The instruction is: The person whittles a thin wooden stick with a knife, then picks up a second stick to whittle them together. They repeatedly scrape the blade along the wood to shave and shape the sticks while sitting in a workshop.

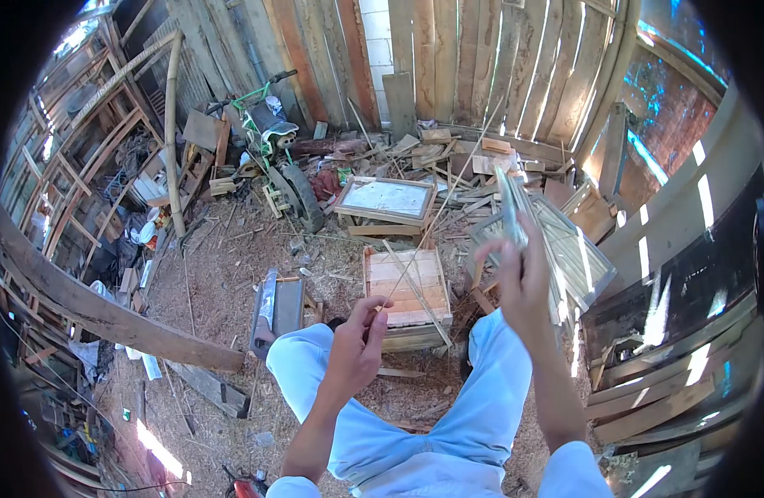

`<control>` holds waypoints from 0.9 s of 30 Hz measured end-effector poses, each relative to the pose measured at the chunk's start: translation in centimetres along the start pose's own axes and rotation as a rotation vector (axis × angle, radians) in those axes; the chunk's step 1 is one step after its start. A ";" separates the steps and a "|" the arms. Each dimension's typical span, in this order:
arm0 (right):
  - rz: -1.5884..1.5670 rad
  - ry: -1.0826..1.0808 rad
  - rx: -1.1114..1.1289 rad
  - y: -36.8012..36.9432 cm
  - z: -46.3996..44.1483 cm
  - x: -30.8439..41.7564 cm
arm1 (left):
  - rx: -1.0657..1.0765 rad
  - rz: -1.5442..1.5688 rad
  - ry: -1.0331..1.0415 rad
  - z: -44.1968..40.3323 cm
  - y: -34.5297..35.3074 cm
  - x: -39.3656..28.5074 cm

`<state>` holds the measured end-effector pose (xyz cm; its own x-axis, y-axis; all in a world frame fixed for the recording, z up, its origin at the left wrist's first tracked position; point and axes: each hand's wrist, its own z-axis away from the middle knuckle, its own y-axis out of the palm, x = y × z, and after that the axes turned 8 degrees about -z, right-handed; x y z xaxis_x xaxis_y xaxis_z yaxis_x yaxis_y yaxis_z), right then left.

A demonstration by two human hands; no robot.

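Observation:
My left hand (355, 347) pinches the lower end of a long thin wooden strip (449, 197), which slants up and to the right. My right hand (524, 286) is raised, its fingers closed round a flat, pale, blade-like thing (510, 197) that points up and is blurred by motion. Between my knees stands a wooden box (407, 282) with other thin strips lying across it. A hand saw (267, 309) rests on a dark board (290, 305) to the left of the box.
Beyond the box is a framed panel (387, 197), with scrap wood (452, 158) heaped behind it. A small motorbike (289, 178) stands back left. Slatted frames (568, 249) lean at the right. A thick beam (116, 307) crosses the left side. Shavings cover the ground.

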<state>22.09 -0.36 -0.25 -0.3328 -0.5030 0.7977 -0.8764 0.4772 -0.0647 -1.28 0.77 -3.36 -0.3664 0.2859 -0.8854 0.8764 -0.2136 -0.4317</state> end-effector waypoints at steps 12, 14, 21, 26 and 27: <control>-0.677 0.876 0.715 1.9 2.6 1.7 | -0.054 0.095 0.047 0.4 1.1 -1.0; -0.667 0.868 0.646 1.3 1.9 1.7 | -0.045 0.026 0.049 0.6 0.5 -1.0; -0.796 0.968 0.686 1.8 2.8 2.3 | -0.171 -0.210 0.204 1.2 0.9 -2.1; -0.862 0.966 0.453 -0.8 0.9 1.5 | -0.154 -0.270 0.192 1.5 -0.6 -1.2; -0.894 0.974 0.442 -1.1 0.6 1.3 | -0.152 -0.276 0.202 1.5 -0.8 -0.9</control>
<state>22.42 -2.00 0.52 0.6049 0.2720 0.7484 -0.7579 -0.0918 0.6459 -2.12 -0.72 -2.46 -0.5398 0.4954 -0.6805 0.7950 0.0343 -0.6057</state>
